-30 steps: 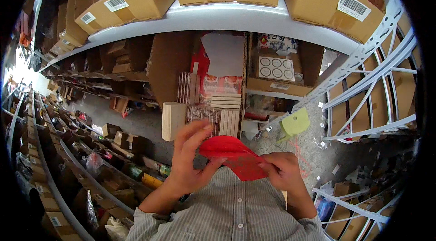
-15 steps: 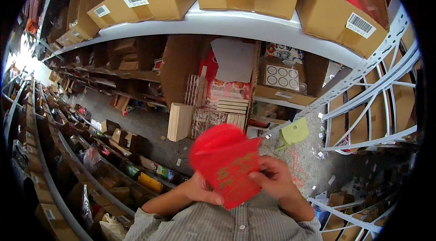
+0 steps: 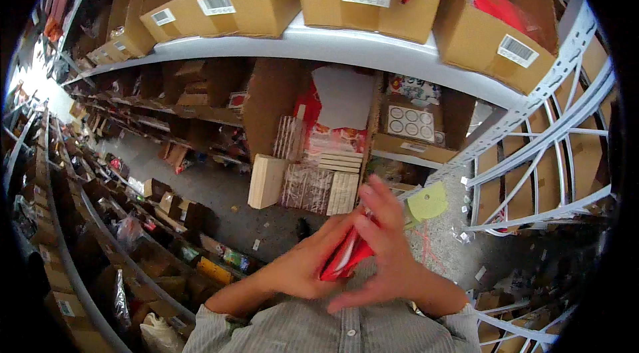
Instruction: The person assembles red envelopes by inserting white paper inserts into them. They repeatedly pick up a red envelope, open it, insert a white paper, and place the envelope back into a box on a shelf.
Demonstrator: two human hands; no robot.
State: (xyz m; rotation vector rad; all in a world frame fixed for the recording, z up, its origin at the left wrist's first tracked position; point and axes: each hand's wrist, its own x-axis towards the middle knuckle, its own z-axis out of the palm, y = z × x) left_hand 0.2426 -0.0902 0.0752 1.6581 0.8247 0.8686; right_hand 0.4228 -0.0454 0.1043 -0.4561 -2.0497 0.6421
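A red envelope (image 3: pixel 347 254), or a small stack of them, is held close in front of my chest, turned nearly edge-on with a pale strip showing along it. My left hand (image 3: pixel 303 261) is closed around its left side. My right hand (image 3: pixel 389 250) is at its right side with fingers apart, the upper ones against or just beside the top of the red paper. The hands cover much of it, so I cannot tell how many layers there are.
Ahead is a white shelf beam (image 3: pixel 399 57) under cardboard bins (image 3: pixel 319 3). Below it stands an open carton (image 3: pixel 269 103) with wrapped stacks (image 3: pixel 306 190) and a pale block (image 3: pixel 265 181). A yellow-green stool (image 3: pixel 427 201) stands right; bin rows (image 3: pixel 143 260) run left.
The red envelope has turned from showing its gold-printed face to nearly edge-on. My right hand has opened from a pinch on its edge. The shelves have shifted slightly in view.
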